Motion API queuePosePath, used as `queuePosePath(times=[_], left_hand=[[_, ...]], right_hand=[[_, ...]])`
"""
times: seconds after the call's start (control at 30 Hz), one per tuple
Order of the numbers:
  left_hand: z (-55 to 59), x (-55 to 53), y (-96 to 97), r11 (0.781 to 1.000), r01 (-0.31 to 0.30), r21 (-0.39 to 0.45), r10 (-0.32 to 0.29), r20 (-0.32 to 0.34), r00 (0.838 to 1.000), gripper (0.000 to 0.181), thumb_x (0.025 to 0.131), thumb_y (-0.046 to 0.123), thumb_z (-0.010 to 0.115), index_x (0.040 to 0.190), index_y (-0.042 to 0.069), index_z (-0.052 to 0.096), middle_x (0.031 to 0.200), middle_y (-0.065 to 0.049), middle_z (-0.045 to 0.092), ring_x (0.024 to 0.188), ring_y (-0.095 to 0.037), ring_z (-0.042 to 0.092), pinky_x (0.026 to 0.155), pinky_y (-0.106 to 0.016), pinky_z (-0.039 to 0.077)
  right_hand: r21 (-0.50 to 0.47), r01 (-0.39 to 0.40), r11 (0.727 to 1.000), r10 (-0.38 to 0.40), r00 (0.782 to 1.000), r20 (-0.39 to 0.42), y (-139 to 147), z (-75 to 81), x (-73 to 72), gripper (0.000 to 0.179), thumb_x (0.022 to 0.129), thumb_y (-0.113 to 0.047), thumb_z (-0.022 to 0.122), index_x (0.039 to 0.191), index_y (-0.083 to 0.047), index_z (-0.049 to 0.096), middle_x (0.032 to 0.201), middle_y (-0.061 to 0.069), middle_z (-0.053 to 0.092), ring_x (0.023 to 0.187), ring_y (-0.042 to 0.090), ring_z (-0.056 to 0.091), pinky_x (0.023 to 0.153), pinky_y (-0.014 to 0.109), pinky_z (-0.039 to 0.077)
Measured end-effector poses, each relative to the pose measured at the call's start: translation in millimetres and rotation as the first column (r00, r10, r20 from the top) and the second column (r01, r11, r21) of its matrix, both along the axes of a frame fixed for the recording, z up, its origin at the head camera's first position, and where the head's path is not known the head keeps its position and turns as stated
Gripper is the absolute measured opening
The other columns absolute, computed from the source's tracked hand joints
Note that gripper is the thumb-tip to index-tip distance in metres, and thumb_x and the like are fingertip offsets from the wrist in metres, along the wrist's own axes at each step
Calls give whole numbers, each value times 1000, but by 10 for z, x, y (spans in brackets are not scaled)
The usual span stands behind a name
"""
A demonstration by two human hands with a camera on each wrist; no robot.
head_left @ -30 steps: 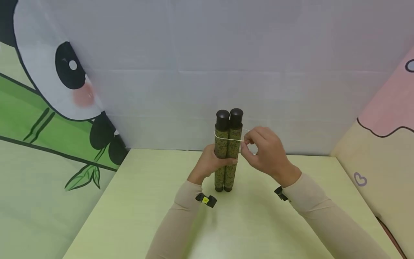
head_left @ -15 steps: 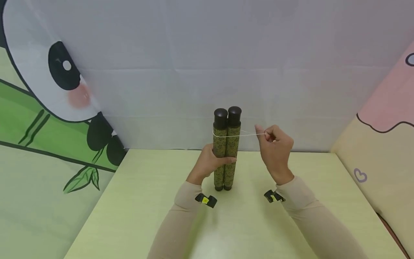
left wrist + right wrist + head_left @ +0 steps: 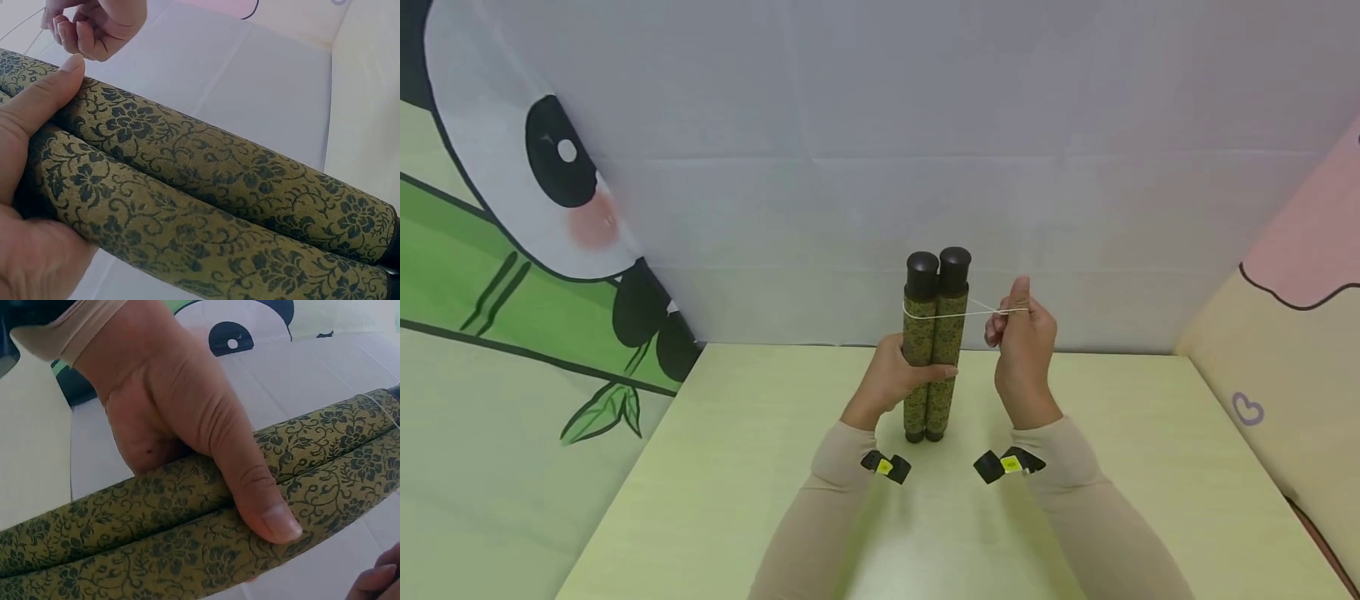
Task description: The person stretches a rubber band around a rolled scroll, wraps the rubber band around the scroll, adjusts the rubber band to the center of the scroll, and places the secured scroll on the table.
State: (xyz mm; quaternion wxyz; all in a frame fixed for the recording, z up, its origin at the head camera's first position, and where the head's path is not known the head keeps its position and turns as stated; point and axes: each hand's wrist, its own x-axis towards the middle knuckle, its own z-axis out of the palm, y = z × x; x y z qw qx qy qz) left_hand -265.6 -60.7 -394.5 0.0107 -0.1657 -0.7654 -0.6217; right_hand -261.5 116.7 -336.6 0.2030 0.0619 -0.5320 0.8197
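Note:
Two slim scroll rolls [image 3: 917,346] stand side by side, slightly tilted, in olive cloth with dark flowers and black knobs at both ends. My left hand [image 3: 891,379] grips both around the middle, its thumb lying across the front; the right wrist view shows this thumb close up. A thin white string [image 3: 936,317] loops around the upper part of the rolls and runs out to the right. There my right hand [image 3: 1026,350] holds the string taut, thumb up and fingers curled. In the left wrist view the right hand [image 3: 100,28] appears beyond the rolls.
Beneath the hands lies a pale yellow-green table [image 3: 760,433]. A white sheet [image 3: 820,208] hangs behind its back edge. Cartoon-painted panels stand at both sides, one with a panda face [image 3: 497,150] and one pink and cream [image 3: 1300,333].
My right hand has moved away from the rolls to the right, drawing the string out, and has turned thumb up. The left hand keeps its grip on the rolls.

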Motion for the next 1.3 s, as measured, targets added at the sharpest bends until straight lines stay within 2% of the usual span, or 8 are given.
queuePosePath(times=[0.17, 0.37, 0.57, 0.7, 0.8, 0.93, 1.1, 1.3], left_hand=[[-9, -7, 11, 1000, -16, -12, 16, -5, 1000, 37, 79, 25, 90, 107, 8, 72, 97, -5, 73, 88, -21, 70, 81, -40, 56], [-3, -34, 41, 1000, -15, -9, 15, -7, 1000, 40, 79, 25, 90, 110, 9, 72, 99, -4, 73, 90, -21, 70, 82, -40, 56], [6, -50, 61, 1000, -17, 16, 17, -6, 1000, 40, 78, 21, 90, 111, 7, 72, 99, -5, 74, 90, -20, 70, 83, -38, 56], [7, -48, 69, 999, -30, 21, 29, 20, 999, 42, 78, 23, 90, 112, 7, 72, 100, -4, 74, 91, -20, 70, 84, -39, 56], [14, -45, 77, 999, -39, 18, 38, 42, 998, 44, 78, 26, 91, 113, 9, 72, 102, -3, 74, 93, -20, 71, 86, -40, 56], [26, -80, 111, 999, -48, 7, 48, 46, 998, 45, 78, 29, 90, 114, 10, 72, 103, -3, 74, 94, -20, 71, 87, -42, 56], [17, -141, 128, 997, -72, -11, 73, 49, 996, 45, 78, 32, 90, 112, 10, 71, 103, -2, 74, 94, -19, 71, 86, -42, 56], [34, -185, 157, 998, -69, 1, 69, 47, 997, 45, 79, 31, 90, 112, 9, 71, 104, -3, 74, 95, -20, 70, 87, -42, 56]], right_hand=[[-222, -265, 938, 271, 963, -4, 32, -26, 48, 51, 98, -52, 57, 65, -13, 53, 61, -1, 51, 57, 12, 48, 60, 24, 40], [-640, -496, 586, 481, 849, -218, 10, 22, 97, 37, 95, -41, 63, 86, -6, 71, 86, 5, 67, 81, 18, 57, 78, 28, 42], [-844, -415, 341, 504, 838, -208, -14, 121, 91, 47, 96, -44, 57, 108, -2, 74, 102, 10, 74, 95, 21, 67, 84, 30, 50], [-887, -380, 261, 477, 850, -223, 20, 171, 61, 50, 99, -41, 53, 137, -10, 61, 121, 8, 70, 109, 21, 67, 89, 32, 52], [-901, -354, 250, 433, 873, -222, 56, 202, 42, 54, 101, -35, 50, 152, -18, 45, 143, 2, 58, 126, 20, 58, 99, 31, 49], [-872, -337, 354, 344, 914, -214, 100, 268, -26, 59, 105, -29, 44, 161, -26, 27, 162, -6, 33, 143, 14, 40, 110, 29, 40], [-697, -229, 679, 130, 972, -194, 136, 314, -122, 61, 110, -9, 37, 164, -24, 13, 165, -7, 23, 146, 10, 32, 113, 27, 35], [-246, -34, 969, -16, 980, -198, 275, 278, -231, 65, 104, 13, 27, 163, -12, 20, 164, -4, 27, 146, 6, 31, 117, 29, 30]])
